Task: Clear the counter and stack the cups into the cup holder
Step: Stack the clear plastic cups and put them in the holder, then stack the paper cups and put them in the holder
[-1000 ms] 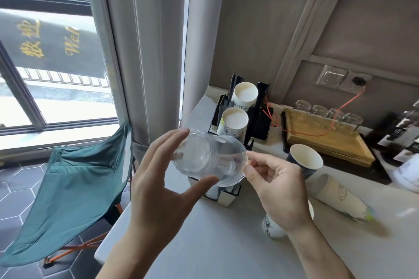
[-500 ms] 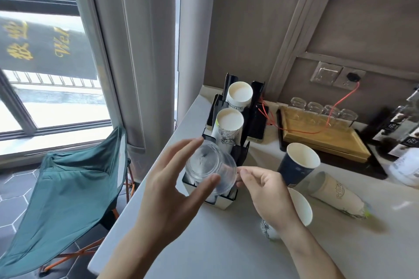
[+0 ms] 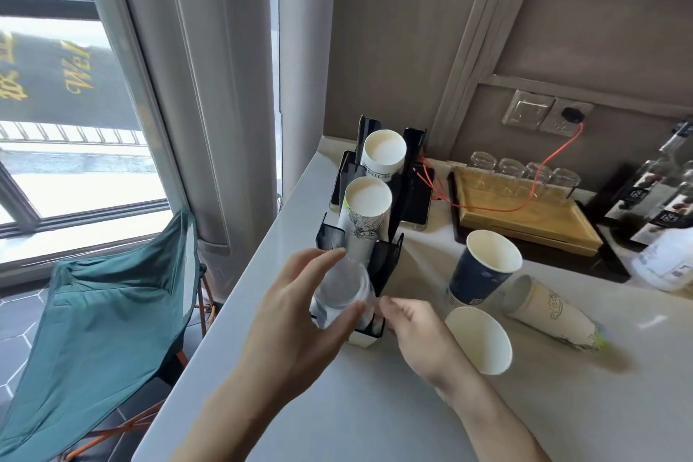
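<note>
Our left hand (image 3: 300, 315) holds a clear plastic cup (image 3: 339, 293) in its grip, thumb and fingers wrapped round it, tilted over the front slot of the black tiered cup holder (image 3: 386, 259) at the window end of the pale grey surface (image 3: 375, 416). Our right hand (image 3: 416, 326), fingers loosely curled, sits just beside the cup's rim, though we cannot tell whether it touches. Two white paper cup stacks (image 3: 369, 199) fill the holder's rear slots, while a dark blue paper cup (image 3: 480, 266), a white paper cup (image 3: 480, 339) and a toppled printed paper cup (image 3: 551, 308) remain near our right hand.
</note>
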